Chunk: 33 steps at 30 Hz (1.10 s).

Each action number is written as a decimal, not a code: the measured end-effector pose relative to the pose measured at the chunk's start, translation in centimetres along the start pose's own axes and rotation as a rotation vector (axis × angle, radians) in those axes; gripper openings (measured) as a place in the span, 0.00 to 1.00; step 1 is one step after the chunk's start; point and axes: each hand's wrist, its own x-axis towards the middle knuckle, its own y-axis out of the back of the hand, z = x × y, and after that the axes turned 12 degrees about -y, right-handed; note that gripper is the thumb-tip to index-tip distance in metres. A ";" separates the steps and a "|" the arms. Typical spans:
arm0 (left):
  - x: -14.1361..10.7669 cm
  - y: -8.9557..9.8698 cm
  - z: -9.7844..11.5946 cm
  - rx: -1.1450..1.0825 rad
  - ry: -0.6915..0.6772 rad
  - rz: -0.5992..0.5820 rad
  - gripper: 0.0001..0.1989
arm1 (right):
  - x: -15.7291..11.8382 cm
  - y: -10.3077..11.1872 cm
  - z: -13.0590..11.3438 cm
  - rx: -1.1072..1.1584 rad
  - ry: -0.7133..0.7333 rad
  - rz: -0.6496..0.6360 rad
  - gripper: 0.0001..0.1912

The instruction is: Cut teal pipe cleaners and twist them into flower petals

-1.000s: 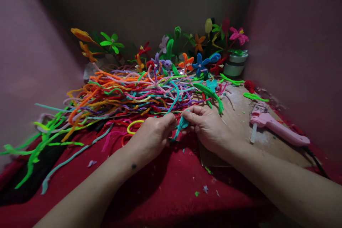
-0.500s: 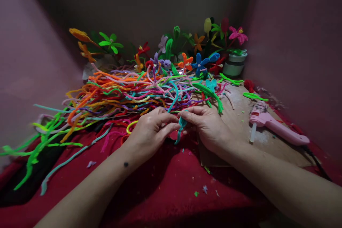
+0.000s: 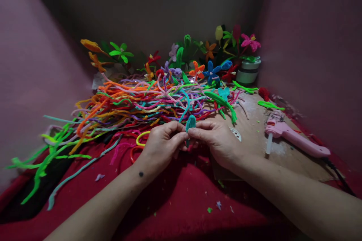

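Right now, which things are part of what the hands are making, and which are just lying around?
Part of it:
- teal fuzzy piece, pinched by the left hand and right hand

Just lying around, it seems:
- pink glue gun and fuzzy stems, maybe supplies
- blue flower
- jar

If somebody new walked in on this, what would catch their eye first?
Probably the big tangle of multicoloured fuzzy stems sprawled across the middle and left of the table, with a row of bright fuzzy flowers behind it. Next, perhaps, the pink glue gun lying on the cardboard at the right, and the small teal loop pinched between both hands at the centre.
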 end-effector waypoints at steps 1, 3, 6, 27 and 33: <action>0.0 0.0 -0.1 -0.028 0.016 0.011 0.06 | -0.1 0.0 0.0 -0.023 -0.007 0.016 0.09; 0.1 0.0 -0.1 -0.092 0.026 0.036 0.07 | -0.2 0.0 -0.2 -0.095 -0.015 0.053 0.09; 0.1 0.5 0.1 -0.146 -0.007 0.070 0.13 | -0.6 -0.3 -0.6 -0.235 0.017 0.096 0.12; 0.3 1.0 0.3 -0.204 -0.022 -0.069 0.07 | 0.0 0.2 0.6 -0.043 -0.275 -0.162 0.09; 0.3 1.4 -0.1 -0.131 -0.087 -0.143 0.07 | -0.3 -0.1 0.6 -0.033 -0.296 -0.174 0.08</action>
